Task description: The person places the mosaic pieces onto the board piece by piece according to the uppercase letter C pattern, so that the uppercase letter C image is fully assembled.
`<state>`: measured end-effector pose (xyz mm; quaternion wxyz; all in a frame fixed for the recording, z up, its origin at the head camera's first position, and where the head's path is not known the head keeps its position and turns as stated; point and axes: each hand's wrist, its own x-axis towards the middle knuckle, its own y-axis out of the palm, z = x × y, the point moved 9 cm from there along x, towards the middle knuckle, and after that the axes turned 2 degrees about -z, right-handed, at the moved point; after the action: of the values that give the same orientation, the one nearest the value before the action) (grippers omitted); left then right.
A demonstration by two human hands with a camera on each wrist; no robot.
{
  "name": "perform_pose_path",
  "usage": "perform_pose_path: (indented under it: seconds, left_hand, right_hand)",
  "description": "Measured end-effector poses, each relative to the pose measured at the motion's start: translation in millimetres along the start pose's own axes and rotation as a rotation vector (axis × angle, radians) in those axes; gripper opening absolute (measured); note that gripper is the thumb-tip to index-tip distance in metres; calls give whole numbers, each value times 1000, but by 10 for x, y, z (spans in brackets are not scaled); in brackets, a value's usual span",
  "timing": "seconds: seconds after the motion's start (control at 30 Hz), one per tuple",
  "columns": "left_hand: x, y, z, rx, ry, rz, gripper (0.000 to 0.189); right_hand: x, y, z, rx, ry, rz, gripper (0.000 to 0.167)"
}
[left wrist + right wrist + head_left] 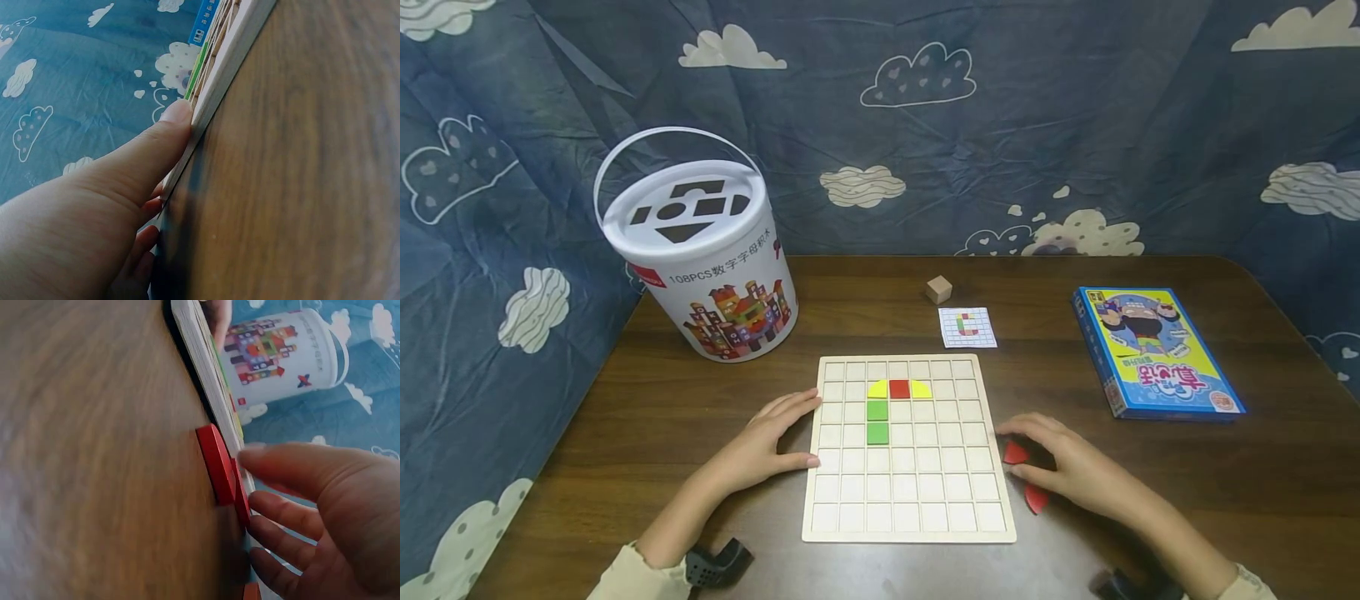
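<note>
A pale wooden grid board (936, 518) lies flat on the table. Set in its upper cells are a red square (898, 389), a yellow quarter-round piece on either side of it, and two green squares (877, 422) below the left one. My left hand (758, 446) rests at the board's left edge, thumb and fingertips touching the rim with fingers extended. Beside the right edge, my right hand (1067, 462) hovers with thumb and fingers apart around a red curved piece (1016, 452). Another red piece (1037, 498) lies partly under that hand; the right wrist view shows red pieces (216, 464) by the thumb.
Behind the board are a small printed pattern card (967, 327) and a plain wooden cube (938, 289). A white block bucket (700, 258) with a raised handle stands at back left. To the right lies a blue and yellow box (1159, 354). A cloud-patterned cloth (1045, 125) hangs behind.
</note>
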<state>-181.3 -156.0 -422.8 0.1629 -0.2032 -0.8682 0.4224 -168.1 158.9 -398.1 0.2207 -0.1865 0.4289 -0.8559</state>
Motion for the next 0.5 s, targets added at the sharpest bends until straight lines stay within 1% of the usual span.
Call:
perform_pose_path:
  seconds: [0.17,0.27,0.43,0.5]
  left_hand:
    - [1,13,20,-3,-13,12,77]
    - [2,14,16,-6,-14,17,77]
    - [3,14,15,-5,-21,19,77]
    - [3,12,16,-4,-22,18,77]
  right_hand:
    - [-9,-1,8,-41,-88,9,36]
    - [-13,-3,9,-31,-114,21,32]
    - [-29,-43,43,-8,-166,5,27]
    - [-29,-53,54,-1,-169,2,26]
